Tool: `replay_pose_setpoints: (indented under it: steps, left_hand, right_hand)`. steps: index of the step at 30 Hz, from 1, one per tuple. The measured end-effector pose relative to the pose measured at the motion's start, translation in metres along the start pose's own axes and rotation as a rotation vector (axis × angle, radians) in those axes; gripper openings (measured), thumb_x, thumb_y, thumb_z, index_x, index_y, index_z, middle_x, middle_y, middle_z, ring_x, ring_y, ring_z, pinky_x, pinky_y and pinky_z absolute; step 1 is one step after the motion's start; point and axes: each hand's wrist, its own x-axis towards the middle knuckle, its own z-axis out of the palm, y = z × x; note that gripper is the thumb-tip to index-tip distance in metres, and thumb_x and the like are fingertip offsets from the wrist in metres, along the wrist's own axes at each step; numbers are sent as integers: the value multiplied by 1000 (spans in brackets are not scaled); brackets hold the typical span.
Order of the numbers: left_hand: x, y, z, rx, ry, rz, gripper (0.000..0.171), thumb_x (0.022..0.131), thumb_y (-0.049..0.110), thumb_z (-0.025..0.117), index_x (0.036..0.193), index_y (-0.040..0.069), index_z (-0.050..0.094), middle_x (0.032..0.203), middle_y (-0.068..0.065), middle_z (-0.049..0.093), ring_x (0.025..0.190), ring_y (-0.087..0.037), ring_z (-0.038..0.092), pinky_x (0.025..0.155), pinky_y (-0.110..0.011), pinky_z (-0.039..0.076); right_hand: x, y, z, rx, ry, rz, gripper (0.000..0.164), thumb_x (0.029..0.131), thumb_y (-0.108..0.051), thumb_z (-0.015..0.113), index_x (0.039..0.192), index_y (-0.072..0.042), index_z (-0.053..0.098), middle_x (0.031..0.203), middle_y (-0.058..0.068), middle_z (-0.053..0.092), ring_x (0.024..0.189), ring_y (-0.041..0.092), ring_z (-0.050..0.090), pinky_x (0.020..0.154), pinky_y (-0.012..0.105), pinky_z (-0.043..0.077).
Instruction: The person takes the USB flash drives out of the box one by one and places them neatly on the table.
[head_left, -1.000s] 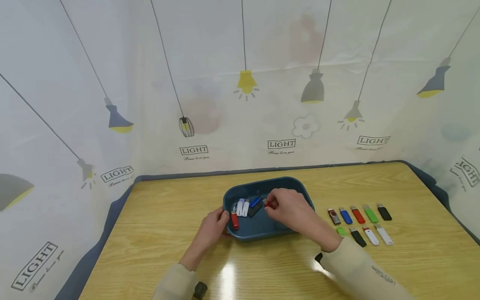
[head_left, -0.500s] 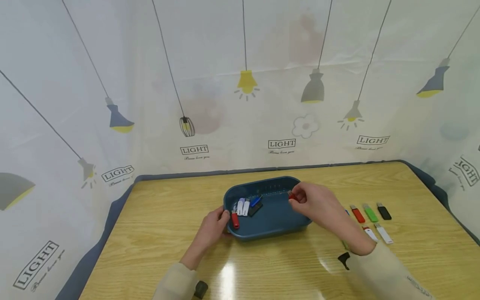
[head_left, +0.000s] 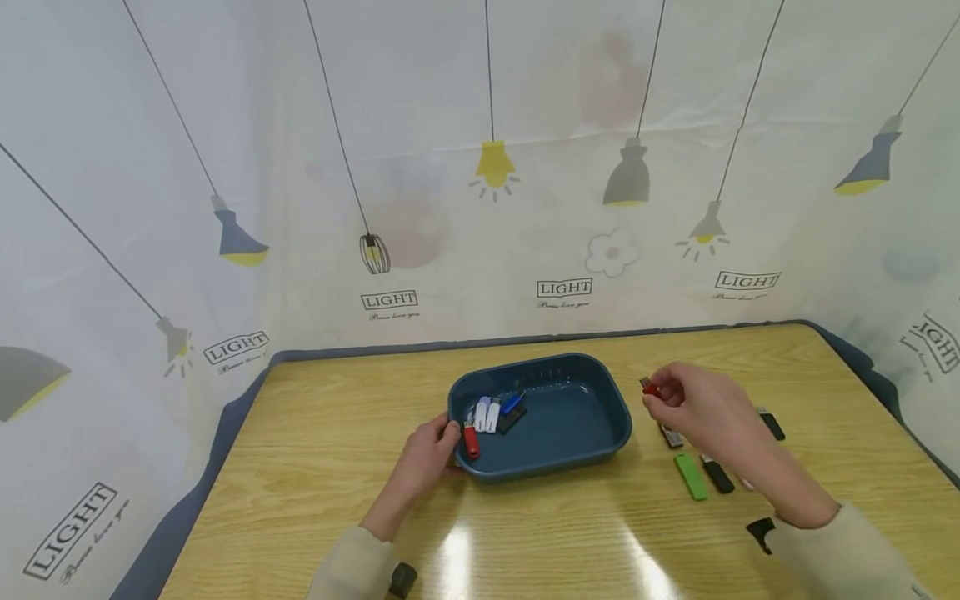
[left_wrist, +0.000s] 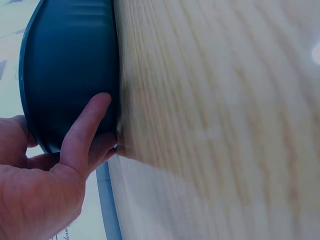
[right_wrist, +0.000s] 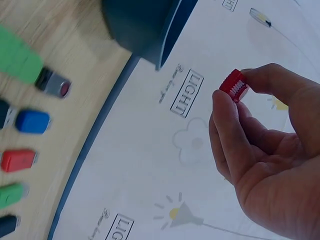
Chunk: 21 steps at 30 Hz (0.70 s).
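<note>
My left hand (head_left: 426, 457) grips the left end of a dark blue plastic tub (head_left: 555, 457), thumb at the rim and fingers against the outer wall (left_wrist: 75, 65). Between thumb and fingertips, my right hand (head_left: 701, 408) pinches a small red USB stick (head_left: 650, 388), metal plug outward, above the table right of the tub. The right wrist view shows the ribbed end of this USB stick (right_wrist: 233, 85). Inside the tub, at its left, lie a red USB stick (head_left: 471, 440), white USB sticks (head_left: 492, 417), a blue one (head_left: 513, 403) and a black one (head_left: 512, 419).
On the wooden table (head_left: 315, 433), USB sticks lie in rows right of the tub, including a green one (head_left: 691, 477) and black ones (head_left: 718, 475). My right arm hides part of them. The right wrist view also shows blue (right_wrist: 33, 121) and red (right_wrist: 18, 160) sticks.
My right hand has lifted the red USB stick from inside the tub and carried it rightward past the tub's right rim. The left hand stays at the tub's left end.
</note>
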Motion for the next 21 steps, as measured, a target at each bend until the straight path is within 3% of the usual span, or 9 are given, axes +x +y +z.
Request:
replay_pose_setpoints:
  steps: [21]
  left_hand:
    - [-3, 1, 0, -35, -6, 10, 44, 109, 17, 43, 145, -5, 53, 125, -25, 65, 94, -30, 71, 69, -39, 66]
  right_hand:
    - [-31, 75, -25, -66, -4, 130, 34, 96, -21, 71, 112, 8, 67, 92, 8, 70, 81, 22, 64, 63, 33, 53]
